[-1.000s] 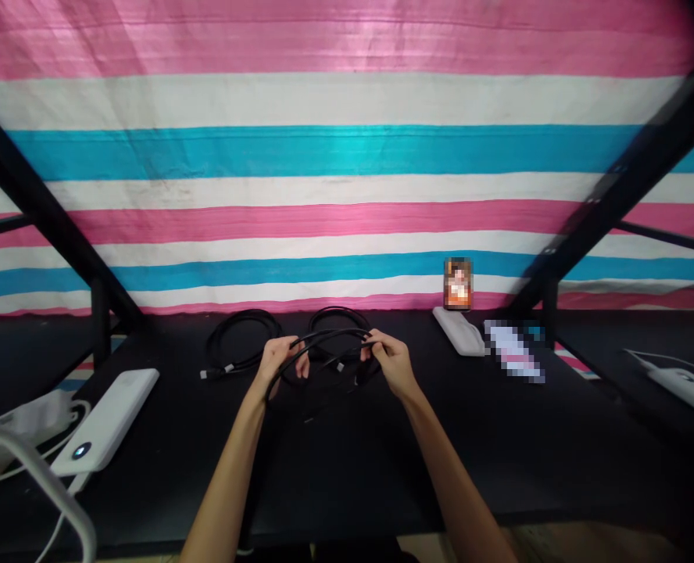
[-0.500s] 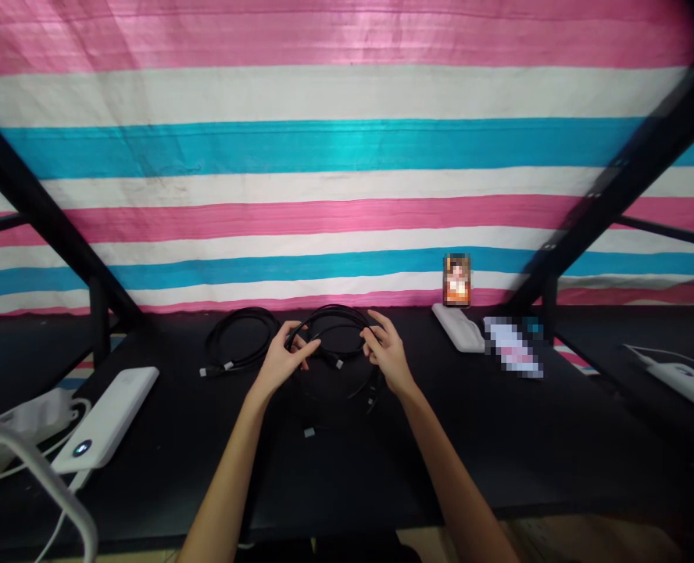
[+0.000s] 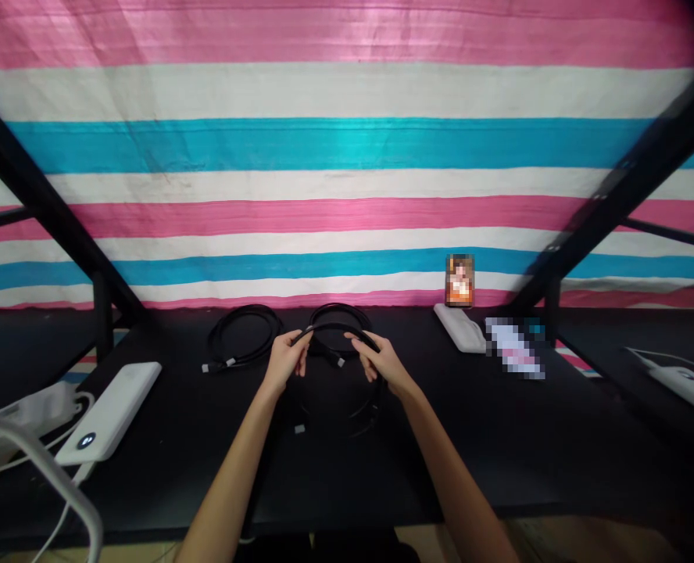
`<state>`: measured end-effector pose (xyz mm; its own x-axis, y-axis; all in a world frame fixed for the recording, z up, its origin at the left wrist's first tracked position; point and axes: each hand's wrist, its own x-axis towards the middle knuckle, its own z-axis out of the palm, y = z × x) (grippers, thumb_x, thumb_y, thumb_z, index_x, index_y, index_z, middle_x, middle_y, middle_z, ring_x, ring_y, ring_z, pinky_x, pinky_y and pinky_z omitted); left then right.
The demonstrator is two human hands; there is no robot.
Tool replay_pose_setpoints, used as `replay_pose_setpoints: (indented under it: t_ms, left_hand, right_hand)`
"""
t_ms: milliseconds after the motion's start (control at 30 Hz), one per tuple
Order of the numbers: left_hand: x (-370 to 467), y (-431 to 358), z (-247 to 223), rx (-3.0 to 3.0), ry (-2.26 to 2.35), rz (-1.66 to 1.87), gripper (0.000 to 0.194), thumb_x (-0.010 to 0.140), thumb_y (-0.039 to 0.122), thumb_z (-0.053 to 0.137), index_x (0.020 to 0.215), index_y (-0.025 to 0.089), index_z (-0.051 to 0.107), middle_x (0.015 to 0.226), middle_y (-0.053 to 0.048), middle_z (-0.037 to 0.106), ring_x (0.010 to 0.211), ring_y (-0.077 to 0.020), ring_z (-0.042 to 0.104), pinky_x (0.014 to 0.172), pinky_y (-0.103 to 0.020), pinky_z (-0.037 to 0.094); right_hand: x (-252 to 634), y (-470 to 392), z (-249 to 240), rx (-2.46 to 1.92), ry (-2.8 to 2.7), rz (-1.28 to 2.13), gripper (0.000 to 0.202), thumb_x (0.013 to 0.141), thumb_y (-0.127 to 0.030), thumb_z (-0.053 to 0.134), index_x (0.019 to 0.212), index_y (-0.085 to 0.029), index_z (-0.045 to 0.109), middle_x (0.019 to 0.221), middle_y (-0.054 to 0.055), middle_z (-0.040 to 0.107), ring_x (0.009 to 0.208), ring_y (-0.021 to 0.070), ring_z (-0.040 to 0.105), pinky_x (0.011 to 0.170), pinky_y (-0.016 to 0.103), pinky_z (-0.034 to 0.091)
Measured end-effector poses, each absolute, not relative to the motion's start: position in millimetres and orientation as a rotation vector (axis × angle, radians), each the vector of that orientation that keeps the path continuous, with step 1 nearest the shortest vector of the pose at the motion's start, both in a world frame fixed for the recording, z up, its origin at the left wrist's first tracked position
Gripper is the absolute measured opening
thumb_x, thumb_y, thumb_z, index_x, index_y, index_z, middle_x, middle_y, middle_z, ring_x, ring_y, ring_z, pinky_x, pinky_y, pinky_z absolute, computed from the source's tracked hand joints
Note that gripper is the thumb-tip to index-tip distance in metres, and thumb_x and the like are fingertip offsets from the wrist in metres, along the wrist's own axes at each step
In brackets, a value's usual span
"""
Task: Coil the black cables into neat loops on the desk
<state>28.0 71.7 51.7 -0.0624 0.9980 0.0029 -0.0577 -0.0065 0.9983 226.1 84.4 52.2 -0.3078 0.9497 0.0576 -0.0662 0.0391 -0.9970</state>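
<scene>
Between my two hands a coiled black cable (image 3: 341, 327) makes a loop, its top arched from one hand to the other. My left hand (image 3: 287, 361) is closed on the loop's left side, thumb along the cable. On the right side my right hand (image 3: 379, 361) pinches the same coil. The lower part of the loop hangs dark against the table, with a light connector (image 3: 299, 428) at lower left. Just behind lies a second coiled black cable (image 3: 340, 306), partly hidden by the held one. A third coiled cable (image 3: 245, 309) rests to the left, its connectors pale.
A white power bank (image 3: 112, 414) and a white power strip (image 3: 36, 410) with cords lie left on the black table (image 3: 347, 485). At right are a white device (image 3: 461, 328), a propped picture card (image 3: 459, 280), a blurred packet (image 3: 514, 348) and another white power bank (image 3: 690, 387). Black frame bars slant at both sides.
My hands have shifted slightly down and toward each other on the cable. The held loop has come lower, showing more of the coil behind. The view has moved a little.
</scene>
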Motion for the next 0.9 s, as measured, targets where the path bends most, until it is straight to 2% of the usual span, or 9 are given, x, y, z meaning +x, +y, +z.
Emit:
replay_pose_setpoints:
  t_ms: [100,200,300,367,433,500,667,800,900]
  left_hand:
    - [26.0,70.2,59.1,0.904,1.069,1.358,0.047,0.072,0.053,0.057,0.048,0.019,0.036,0.031,0.009,0.028,0.022,-0.0055,0.031,0.028,-0.019,0.014]
    - [24.2,69.0,65.2,0.756,0.977,1.435,0.05,0.074,0.053,0.055,0.047,0.019,0.029,0.032,0.01,0.021,0.023,-0.0027,0.023,0.028,-0.019,0.01]
    - [24.7,68.6,67.4,0.78,0.947,1.5,0.052,0.073,0.047,0.06,0.048,0.019,0.025,0.036,0.011,0.02,0.024,-0.0012,0.021,0.028,-0.02,0.01]
    - [24.9,68.5,67.5,0.836,0.932,1.472,0.053,0.073,0.045,0.061,0.049,0.019,0.023,0.036,0.01,0.022,0.025,-0.0009,0.022,0.029,-0.02,0.011]
    - [24.5,68.5,67.4,0.851,0.876,1.383,0.051,0.075,0.046,0.059,0.05,0.02,0.024,0.037,0.01,0.023,0.025,-0.0014,0.022,0.029,-0.02,0.012]
    - [24.8,68.7,67.2,0.81,0.794,1.321,0.048,0.076,0.048,0.057,0.052,0.02,0.026,0.037,0.01,0.023,0.025,-0.0022,0.021,0.03,-0.02,0.012]
    - [38.4,68.3,62.9,0.688,0.661,1.328,0.048,0.077,0.054,0.052,0.054,0.02,0.027,0.037,0.009,0.02,0.029,-0.0047,0.025,0.033,-0.02,0.018]
    - [54.8,67.6,55.4,0.608,0.686,1.44,0.05,0.078,0.055,0.052,0.055,0.02,0.024,0.039,0.009,0.018,0.031,-0.0047,0.024,0.035,-0.02,0.02]
    - [58.5,69.8,49.8,0.524,0.733,1.53,0.051,0.077,0.052,0.055,0.055,0.019,0.022,0.042,0.009,0.017,0.034,-0.0038,0.021,0.036,-0.019,0.021]
  right_hand:
    - [223.3,86.8,49.0,-0.882,-1.274,1.46,0.028,0.074,-0.044,0.062,0.07,-0.016,0.059,0.038,-0.01,0.035,0.031,0.0053,0.034,0.039,0.021,0.043]
    - [218.8,88.6,46.2,-0.775,-1.181,1.489,0.043,0.075,-0.048,0.06,0.05,-0.019,0.041,0.038,-0.009,0.032,0.035,0.0056,0.036,0.049,0.023,0.049]
    - [216.7,88.5,47.6,-0.725,-1.106,1.577,0.044,0.076,-0.051,0.057,0.052,-0.02,0.037,0.038,-0.01,0.03,0.031,0.0046,0.028,0.039,0.02,0.043]
    - [218.1,88.4,50.5,-0.722,-1.048,1.636,0.042,0.076,-0.051,0.058,0.055,-0.021,0.037,0.038,-0.011,0.027,0.028,0.0033,0.017,0.028,0.016,0.028]
    - [221.4,89.2,53.7,-0.721,-0.992,1.674,0.043,0.074,-0.052,0.06,0.056,-0.021,0.036,0.038,-0.012,0.023,0.029,0.003,0.009,0.025,0.016,0.014]
    - [225.3,91.0,55.7,-0.701,-0.944,1.685,0.046,0.073,-0.056,0.058,0.056,-0.022,0.033,0.038,-0.012,0.02,0.029,0.0034,0.007,0.026,0.017,0.01]
    - [230.8,96.9,53.3,-0.605,-0.807,1.621,0.053,0.074,-0.062,0.051,0.053,-0.022,0.022,0.038,-0.011,0.017,0.031,0.0043,0.007,0.026,0.017,0.011]
    - [226.8,98.6,49.8,-0.557,-0.707,1.608,0.049,0.073,-0.048,0.061,0.054,-0.022,0.024,0.04,-0.011,0.018,0.031,0.0031,0.011,0.027,0.014,0.017]
    - [220.2,97.3,47.6,-0.618,-0.676,1.603,0.037,0.066,-0.033,0.07,0.061,-0.021,0.035,0.043,-0.012,0.029,0.033,0.0023,0.028,0.031,0.012,0.028]
